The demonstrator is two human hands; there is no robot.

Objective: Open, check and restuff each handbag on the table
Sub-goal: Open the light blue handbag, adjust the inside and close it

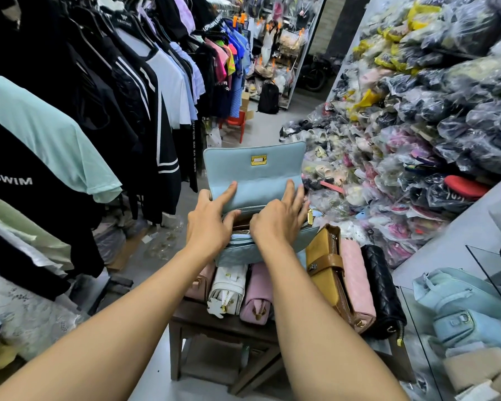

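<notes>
A light blue handbag (255,166) with a gold clasp lies on top of other bags, its flap lifted and its mouth open. My left hand (209,218) grips its left side, with the index finger stretched along the inside of the flap and the thumb at the opening. My right hand (278,218) presses straight fingers against the inside of the flap; its thumb is hidden. Under the bag, on a small dark wooden table (214,322), lie a white bag (227,287), a pink bag (258,293), a mustard bag (324,270), a pale pink quilted bag (356,282) and a black quilted bag (383,287).
A rack of hanging clothes (99,96) runs along the left. Plastic-wrapped shoes (417,140) are piled high on the right. A glass counter (475,256) at the near right carries more pale blue bags (463,302). A red stool (236,121) stands up the aisle.
</notes>
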